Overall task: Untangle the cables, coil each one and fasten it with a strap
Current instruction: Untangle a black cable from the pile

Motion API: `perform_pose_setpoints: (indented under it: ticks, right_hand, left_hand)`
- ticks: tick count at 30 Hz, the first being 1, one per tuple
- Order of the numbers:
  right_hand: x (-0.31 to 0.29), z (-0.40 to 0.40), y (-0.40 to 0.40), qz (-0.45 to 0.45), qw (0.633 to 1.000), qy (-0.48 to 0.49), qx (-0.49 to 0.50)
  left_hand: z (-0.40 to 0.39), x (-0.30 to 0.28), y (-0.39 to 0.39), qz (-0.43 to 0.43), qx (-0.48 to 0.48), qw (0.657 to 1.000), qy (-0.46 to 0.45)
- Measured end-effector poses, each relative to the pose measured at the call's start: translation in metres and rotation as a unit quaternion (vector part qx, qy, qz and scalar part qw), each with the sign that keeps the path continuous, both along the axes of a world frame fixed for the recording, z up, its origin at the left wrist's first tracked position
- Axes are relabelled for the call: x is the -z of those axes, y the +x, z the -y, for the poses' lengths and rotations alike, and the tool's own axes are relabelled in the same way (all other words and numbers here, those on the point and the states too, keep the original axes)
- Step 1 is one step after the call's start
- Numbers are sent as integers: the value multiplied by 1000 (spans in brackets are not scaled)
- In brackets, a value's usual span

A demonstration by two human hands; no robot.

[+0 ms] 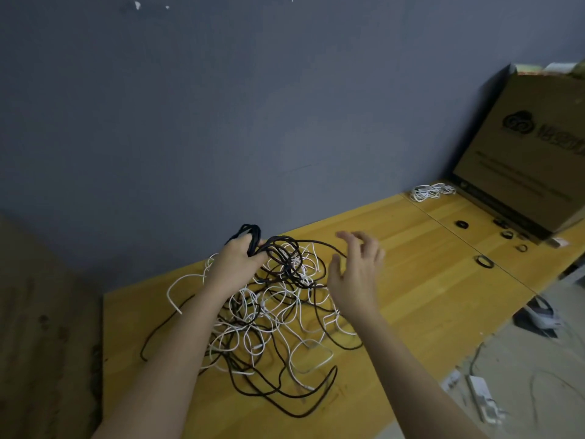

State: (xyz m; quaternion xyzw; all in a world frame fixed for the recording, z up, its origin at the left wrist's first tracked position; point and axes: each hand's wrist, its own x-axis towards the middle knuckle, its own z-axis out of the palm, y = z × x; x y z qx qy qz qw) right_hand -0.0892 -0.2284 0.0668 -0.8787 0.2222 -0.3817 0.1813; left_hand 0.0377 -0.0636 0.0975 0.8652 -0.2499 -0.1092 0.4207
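A tangle of black and white cables (272, 315) lies spread on the yellow wooden table (421, 299). My left hand (235, 259) grips a partly wound black cable coil (251, 234), lifted at the far side of the pile, with black loops trailing from it into the tangle. To the right of those loops, my right hand (356, 270) hovers with its fingers spread, holding nothing. A coiled white cable (430, 191) rests far back on the table by the wall. Several black straps lie loose at the right, one (484, 260) nearest and another (462, 224) further back.
A large cardboard box (525, 147) stands at the table's far right corner. The grey wall runs along the back. Off the right edge, the floor holds a white device (541, 316) and a white power strip (482, 397). A brown surface (47, 327) borders the table's left side.
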Motion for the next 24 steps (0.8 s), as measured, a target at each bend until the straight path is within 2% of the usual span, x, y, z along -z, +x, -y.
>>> perform_pose_setpoints:
  ticks: [1, 2, 5, 7, 8, 9, 11, 12, 13, 15, 17, 21, 24]
  right_hand:
    - [-3, -9, 2, -1, 999, 1, -33]
    - [-8, -17, 4, -27, 997, 44, -66]
    - [-19, -27, 9, -121, 953, 250, -124]
    - [-20, -26, 13, -98, 922, 343, -150]
    - [-20, -27, 13, -83, 919, 356, -149]
    - [-21, -27, 13, -69, 936, 317, -133]
    - [-19, -24, 14, -40, 989, 121, -75]
    - [-18, -20, 15, -28, 997, 38, -56]
    - [-20, -15, 18, -37, 998, 5, -53]
    - [-23, -1, 25, -94, 992, 33, -83]
    - [-25, 9, 25, -121, 978, 117, -121]
    - [-26, 15, 16, -80, 952, 249, -158]
    - [-21, 10, 11, -54, 913, 359, -187]
  left_hand:
    - [2, -2, -3, -4, 6, 1000, -7]
    - [5, -4, -7, -8, 10, 1000, -18]
    - [10, -11, -15, -30, 6, 998, -59]
    - [11, -14, -17, -48, 2, 995, -83]
    - [10, -15, -17, -55, 7, 994, -90]
    - [10, -17, -18, -59, 13, 994, -92]
    - [10, -20, -18, -61, 19, 993, -94]
    - [10, -21, -17, -60, 21, 993, -95]
    - [10, -22, -17, -60, 27, 994, -93]
    - [11, -21, -16, -66, 45, 994, -81]
    - [12, -17, -14, -72, 48, 994, -64]
    - [10, 0, -5, -72, 12, 997, -25]
    - [10, 17, 2, -84, -32, 996, 26]
